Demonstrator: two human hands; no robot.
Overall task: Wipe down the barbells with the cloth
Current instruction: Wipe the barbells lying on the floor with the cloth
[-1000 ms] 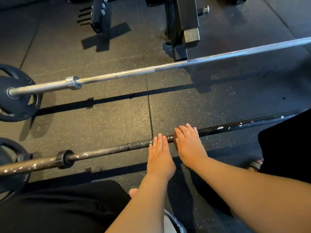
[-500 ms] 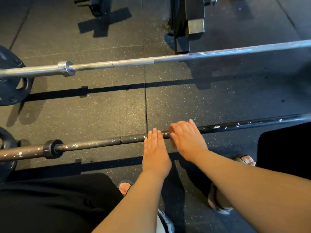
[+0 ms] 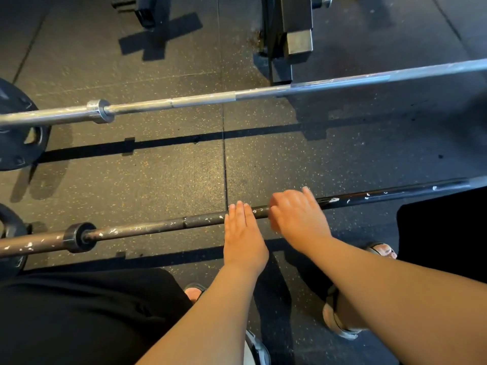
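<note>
The dark barbell (image 3: 200, 221) runs low across the rubber floor (image 3: 158, 175) just in front of the person, with a weight plate (image 3: 10, 233) at its left end. The silver barbell (image 3: 200, 100) lies parallel farther off. The left hand (image 3: 243, 238) rests flat on the dark bar, its fingers (image 3: 239, 210) straight and pressed together. The right hand (image 3: 297, 219), just beside it, covers the bar with bent, blurred fingers, and I cannot tell whether they grip it.

Premises: a weight-training gym. The floor (image 3: 163, 175) is dark speckled rubber tiling with visible seams. A silver barbell (image 3: 200, 98) and a chipped dark barbell (image 3: 147, 227) lie across it. Black weight plates (image 3: 18, 151) sit at the floor's left edge, and a steel rack base (image 3: 290, 35) stands at its far edge.
</note>
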